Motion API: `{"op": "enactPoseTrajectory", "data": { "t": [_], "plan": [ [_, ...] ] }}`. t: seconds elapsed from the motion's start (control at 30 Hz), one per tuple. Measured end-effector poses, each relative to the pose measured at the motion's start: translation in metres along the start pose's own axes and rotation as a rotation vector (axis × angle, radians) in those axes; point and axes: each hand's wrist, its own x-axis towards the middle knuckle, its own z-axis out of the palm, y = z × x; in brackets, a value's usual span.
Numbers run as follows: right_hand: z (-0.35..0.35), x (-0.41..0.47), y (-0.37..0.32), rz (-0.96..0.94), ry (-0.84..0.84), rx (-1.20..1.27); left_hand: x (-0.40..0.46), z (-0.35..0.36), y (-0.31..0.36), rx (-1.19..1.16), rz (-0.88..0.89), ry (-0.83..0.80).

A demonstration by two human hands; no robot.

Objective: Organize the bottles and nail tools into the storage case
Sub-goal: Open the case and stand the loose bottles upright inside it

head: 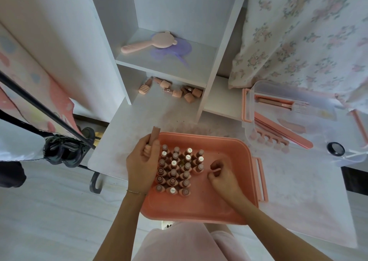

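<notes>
Head view looks down on the left hand, which is closed around a tall brownish bottle at the left rim of the pink storage case; the bottle's base sticks up past the knuckles and a ribbed pale cap shows in the palm. The right hand is inside the case, fingers pinched on a small pink item too small to identify, just right of the standing bottles.

Those bottles stand upright and packed in rows over the left half of the case floor, caps up; the right half and the near strip are bare. Further out, loose bottles lie on their sides on the lower shelf of the white unit, well apart from the case. To the right sits a clear tray with nail tools, and near it on the table a pink nail file and toe separators.

The main risk, as I judge it, is the packed block: the bottles are narrow and touch one another, so a knock from the left wrist or from the bottle being lowered could topple a row like dominoes. The right hand working beside the end column could clip it too. The held bottle is gripped around its middle, which may make setting it down straight awkward. The bottles lying on the shelf could roll if nudged.
</notes>
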Motion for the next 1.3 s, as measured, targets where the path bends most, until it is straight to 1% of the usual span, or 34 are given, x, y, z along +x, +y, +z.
{"op": "enactPoseTrajectory", "data": {
  "t": [0.1, 0.13, 0.3, 0.37, 0.43, 0.5, 0.6, 0.63, 0.7, 0.77, 0.8, 0.9, 1.0, 1.17, 1.3],
  "plan": [
    [-0.016, -0.008, -0.020, -0.119, 0.096, 0.104, -0.004, -0.006, 0.009, -0.005, 0.088, -0.080],
    [-0.021, -0.010, -0.030, -0.167, 0.097, 0.132, -0.006, -0.007, 0.012, -0.002, 0.104, -0.118],
    [-0.037, -0.022, -0.076, -0.364, -0.094, 0.231, -0.016, -0.005, 0.020, 0.045, 0.140, -0.355],
    [-0.039, -0.025, -0.086, -0.438, -0.129, 0.239, -0.021, -0.003, 0.022, 0.059, 0.186, -0.460],
    [-0.039, -0.029, -0.089, -0.490, -0.156, 0.217, -0.025, -0.001, 0.023, 0.072, 0.224, -0.505],
    [-0.041, -0.030, -0.087, -0.518, -0.165, 0.184, -0.027, -0.002, 0.023, 0.078, 0.209, -0.519],
    [-0.052, -0.032, -0.080, -0.543, -0.136, 0.142, -0.023, -0.011, 0.020, 0.104, 0.187, -0.491],
    [-0.057, -0.032, -0.077, -0.543, -0.128, 0.114, -0.020, -0.015, 0.019, 0.146, 0.214, -0.441],
    [-0.064, -0.031, -0.066, -0.498, -0.144, 0.038, -0.013, -0.022, 0.014, 0.246, 0.268, -0.291],
    [-0.065, -0.028, -0.051, -0.452, -0.193, -0.038, -0.007, -0.025, 0.007, 0.317, 0.246, -0.159],
    [-0.062, -0.027, -0.043, -0.429, -0.211, -0.077, -0.004, -0.025, 0.002, 0.351, 0.209, -0.125],
    [-0.048, -0.022, -0.020, -0.336, -0.222, -0.204, 0.000, -0.019, -0.013, 0.381, 0.042, -0.129],
    [-0.033, -0.021, -0.004, -0.307, -0.211, -0.323, -0.003, -0.015, -0.024, 0.345, -0.078, -0.146],
    [-0.024, -0.024, -0.004, -0.354, -0.190, -0.495, -0.004, -0.016, -0.027, 0.293, -0.104, -0.130],
    [-0.022, -0.026, -0.002, -0.405, -0.235, -0.576, -0.004, -0.016, -0.026, 0.298, -0.101, -0.135]
  ]
}}
